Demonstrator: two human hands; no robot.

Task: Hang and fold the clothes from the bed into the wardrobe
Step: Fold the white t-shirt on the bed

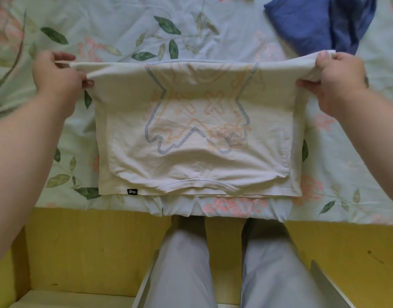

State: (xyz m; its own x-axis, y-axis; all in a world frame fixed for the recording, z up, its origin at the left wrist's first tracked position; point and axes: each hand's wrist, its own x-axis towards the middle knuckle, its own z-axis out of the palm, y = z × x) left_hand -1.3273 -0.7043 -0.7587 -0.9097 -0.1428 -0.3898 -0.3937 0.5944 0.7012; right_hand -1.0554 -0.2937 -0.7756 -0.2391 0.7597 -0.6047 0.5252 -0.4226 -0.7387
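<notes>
A cream-white T-shirt [197,161] lies part-folded on the bed near its front edge, a faint orange and grey print showing through the cloth and a small black label at its lower left corner. My left hand [57,74] pinches the far left corner of the shirt's folded edge. My right hand [340,76] grips the far right corner. Between them the far edge is stretched taut and lifted a little above the bed, while the near part rests flat.
The bed [124,30] has a pale green floral cover. A blue garment [318,23] lies crumpled at the back right. A yellow wooden bed frame [91,245] runs below the mattress edge. My legs in light grey trousers [269,270] stand against it.
</notes>
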